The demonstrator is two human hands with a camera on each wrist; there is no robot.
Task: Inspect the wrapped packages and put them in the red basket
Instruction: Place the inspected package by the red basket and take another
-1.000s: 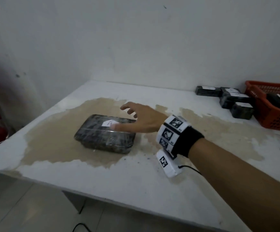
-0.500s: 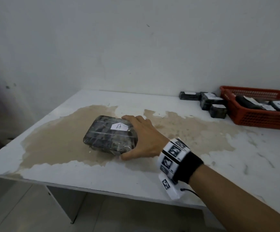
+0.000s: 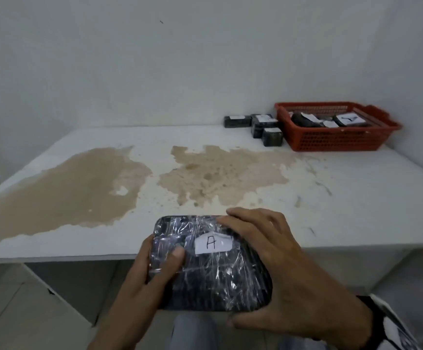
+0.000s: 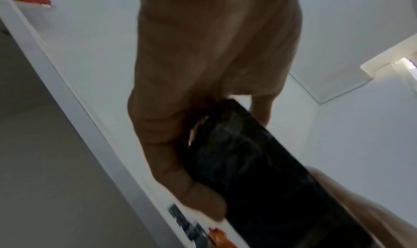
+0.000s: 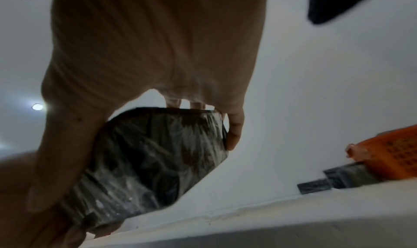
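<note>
A dark package wrapped in clear film (image 3: 210, 263), with a white label marked A (image 3: 213, 243), is held in the air just in front of the table's near edge. My left hand (image 3: 154, 271) grips its left end, thumb on top. My right hand (image 3: 268, 258) grips its right side, fingers over the far edge and thumb under the near corner. The wrist views show the same package (image 4: 259, 171) (image 5: 158, 155) from below, clasped in the fingers. The red basket (image 3: 336, 138) stands at the far right of the table with several wrapped packages inside.
Several small wrapped packages (image 3: 261, 127) lie against the wall just left of the basket. The white table (image 3: 357, 203) has large brown stains across its middle and left. White walls close off the back and the right.
The right hand has lifted the package off the stained left part of the table and brought it toward me. The left hand has come into view and taken hold of it.
</note>
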